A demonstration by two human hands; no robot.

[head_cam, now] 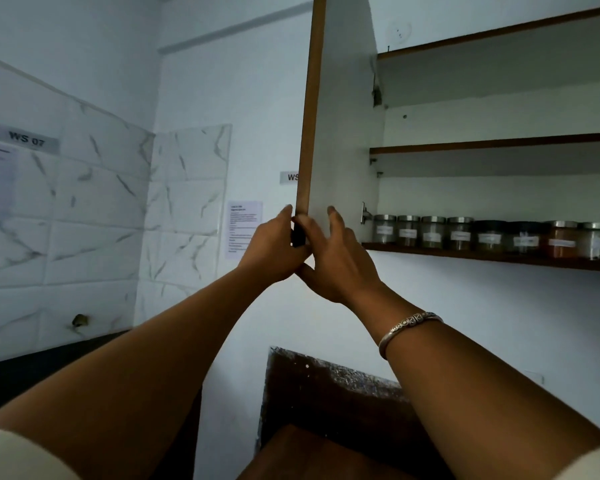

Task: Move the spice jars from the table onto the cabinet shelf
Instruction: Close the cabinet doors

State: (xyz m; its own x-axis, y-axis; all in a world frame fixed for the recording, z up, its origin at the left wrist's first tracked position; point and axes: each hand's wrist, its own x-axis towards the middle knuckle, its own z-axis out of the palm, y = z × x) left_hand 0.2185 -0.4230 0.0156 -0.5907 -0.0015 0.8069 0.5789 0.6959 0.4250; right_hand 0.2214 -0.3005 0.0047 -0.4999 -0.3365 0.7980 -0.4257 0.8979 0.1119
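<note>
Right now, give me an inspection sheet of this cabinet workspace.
Surface: lowest shelf carries the spice jars; no table clearly in view.
Job's things: spice jars upright in one row, lidded, labelled.
Clutter: nothing seen.
Grippers: left hand grips the open cabinet door at its lower corner; right hand lays fingers on its inner face.
Cables: nothing seen.
Surroundings: marble-look tiles, paper notice on the wall, WS 07 sign.
</note>
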